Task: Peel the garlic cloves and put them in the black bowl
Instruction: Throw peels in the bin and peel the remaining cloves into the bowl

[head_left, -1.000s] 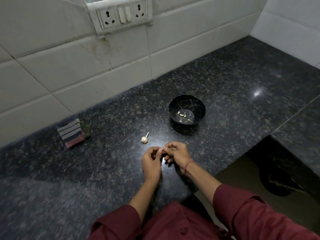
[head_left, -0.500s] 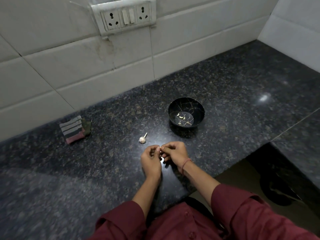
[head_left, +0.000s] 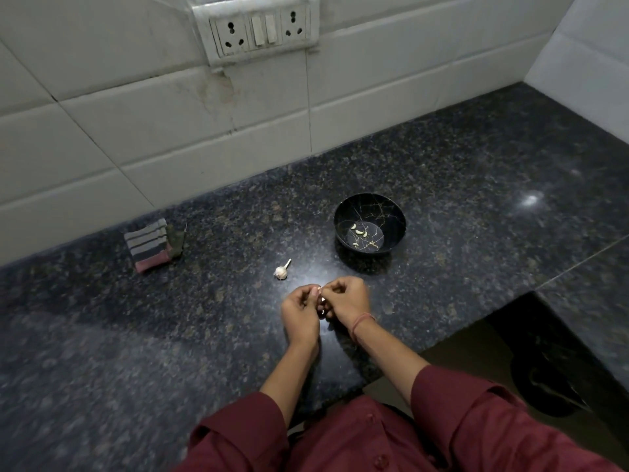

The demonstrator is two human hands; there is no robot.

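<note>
A dark speckled stone counter (head_left: 476,165) runs below a white tiled wall (head_left: 102,131) with a socket (head_left: 258,27). The black bowl (head_left: 340,212) sits mid-counter with a few peeled cloves (head_left: 359,230) inside. Nearer me than the bowl and slightly left, the left hand (head_left: 299,315) and right hand (head_left: 347,301) are together, fingertips curled and meeting on a small pale clove (head_left: 319,297) that is mostly hidden. I judge both are pinching it, mid-peel. The bulb (head_left: 280,272) lies on the counter left of the bowl, just beyond the hands. A striped cloth (head_left: 149,245) lies far left of the bowl, near the wall.

Risks as I see them: the clove is tiny and likely slick, so a hard pinch could shoot it off the counter's near edge. Skin bits could cling and travel into the bowl.
</note>
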